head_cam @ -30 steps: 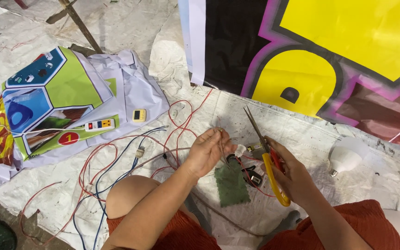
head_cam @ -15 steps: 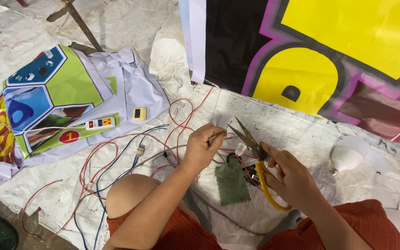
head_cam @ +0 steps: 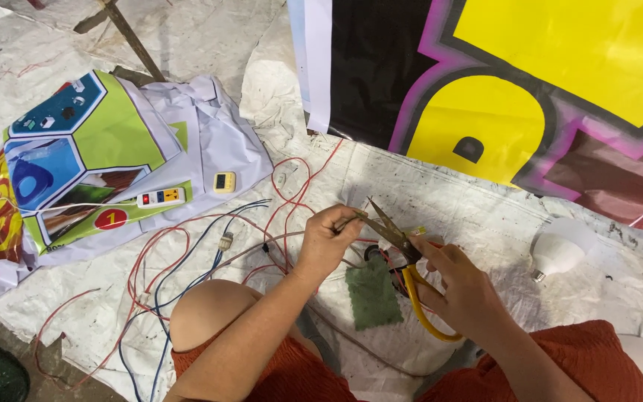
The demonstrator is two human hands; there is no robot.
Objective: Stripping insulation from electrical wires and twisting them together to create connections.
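Observation:
My left hand [head_cam: 327, 240] pinches the end of a thin wire [head_cam: 353, 219] and holds it up over the white sheet [head_cam: 470, 208]. My right hand [head_cam: 459, 286] grips yellow-handled scissors [head_cam: 403, 246]; their open blades point up-left and close around the wire right beside my left fingertips. A green square of cloth [head_cam: 372, 296] lies just below the two hands. Small dark parts sit behind the scissors, partly hidden.
Red and blue wires [head_cam: 187, 253] tangle across the sheet at my left knee. A small white switch unit [head_cam: 161, 198] and a yellow square device [head_cam: 224, 182] lie on a printed banner [head_cam: 76, 164]. A white bulb [head_cam: 560, 249] rests at right.
The scissors have tilted from pointing up to pointing up-left, with the blades now at the wire. My left hand has shifted slightly and holds the wire end taut.

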